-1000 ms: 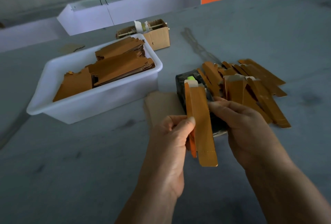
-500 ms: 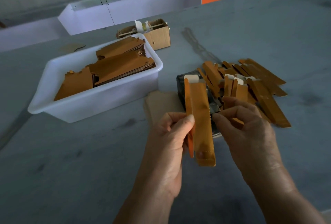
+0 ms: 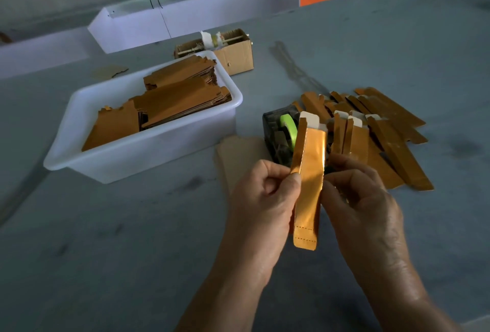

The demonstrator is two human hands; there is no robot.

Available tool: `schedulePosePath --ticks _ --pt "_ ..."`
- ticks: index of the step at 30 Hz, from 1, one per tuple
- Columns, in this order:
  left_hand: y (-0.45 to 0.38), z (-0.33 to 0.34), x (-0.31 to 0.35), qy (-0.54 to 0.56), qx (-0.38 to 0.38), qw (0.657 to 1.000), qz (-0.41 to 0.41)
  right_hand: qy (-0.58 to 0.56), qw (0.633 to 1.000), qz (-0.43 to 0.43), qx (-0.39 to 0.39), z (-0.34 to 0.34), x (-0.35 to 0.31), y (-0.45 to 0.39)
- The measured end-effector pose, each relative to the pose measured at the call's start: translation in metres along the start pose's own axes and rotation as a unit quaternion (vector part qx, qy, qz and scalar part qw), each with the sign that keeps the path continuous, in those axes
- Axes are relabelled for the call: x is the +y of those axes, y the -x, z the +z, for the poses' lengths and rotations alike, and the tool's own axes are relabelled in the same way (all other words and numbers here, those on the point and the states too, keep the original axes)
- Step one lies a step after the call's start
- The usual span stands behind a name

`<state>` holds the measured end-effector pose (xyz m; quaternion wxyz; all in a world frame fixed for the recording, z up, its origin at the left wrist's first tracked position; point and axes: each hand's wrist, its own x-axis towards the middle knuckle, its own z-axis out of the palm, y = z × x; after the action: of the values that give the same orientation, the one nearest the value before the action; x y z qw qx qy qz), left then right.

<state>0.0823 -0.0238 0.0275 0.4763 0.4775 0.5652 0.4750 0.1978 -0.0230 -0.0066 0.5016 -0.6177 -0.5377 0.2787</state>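
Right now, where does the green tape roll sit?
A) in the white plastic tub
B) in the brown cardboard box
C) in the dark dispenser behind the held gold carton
C: the green tape roll stands in the dark dispenser, just behind the long gold foil carton.

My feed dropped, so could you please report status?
Left hand pinches gold carton, left edge; right hand grips right edge. Carton held above table. Tape dispenser just behind, nothing blocking.

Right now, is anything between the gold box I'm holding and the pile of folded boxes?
Nothing visible does. The left hand and right hand hold the gold box; the tape dispenser sits behind it, left of the pile.
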Motion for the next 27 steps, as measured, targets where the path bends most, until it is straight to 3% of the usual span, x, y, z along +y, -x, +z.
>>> schedulePosePath --ticks 4,9,14,17,19,23,27 --pt "-0.002 0.000 0.001 -0.099 0.006 0.995 0.020 0.032 0.999 -0.015 -0.002 0.000 0.003 -0.002" --pt "-0.001 0.001 0.003 -0.134 0.015 0.991 0.023 0.120 0.991 -0.054 -0.012 -0.004 0.000 -0.008" --pt "-0.005 -0.003 0.007 -0.062 0.001 0.998 -0.034 0.028 0.999 -0.039 0.006 -0.023 -0.008 -0.009" --pt "-0.003 -0.005 0.009 -0.025 0.001 0.999 -0.042 -0.144 0.986 0.039 -0.071 -0.037 -0.020 -0.011" --pt "0.001 -0.007 0.009 -0.023 0.002 0.999 -0.036 -0.198 0.969 0.049 -0.139 -0.042 -0.026 -0.010" --pt "0.009 -0.011 0.010 -0.038 -0.006 0.999 -0.029 -0.199 0.950 0.027 -0.239 -0.042 -0.032 -0.008" --pt "0.015 -0.011 0.011 -0.045 -0.001 0.999 -0.020 -0.160 0.955 0.004 -0.252 -0.036 -0.033 -0.006"
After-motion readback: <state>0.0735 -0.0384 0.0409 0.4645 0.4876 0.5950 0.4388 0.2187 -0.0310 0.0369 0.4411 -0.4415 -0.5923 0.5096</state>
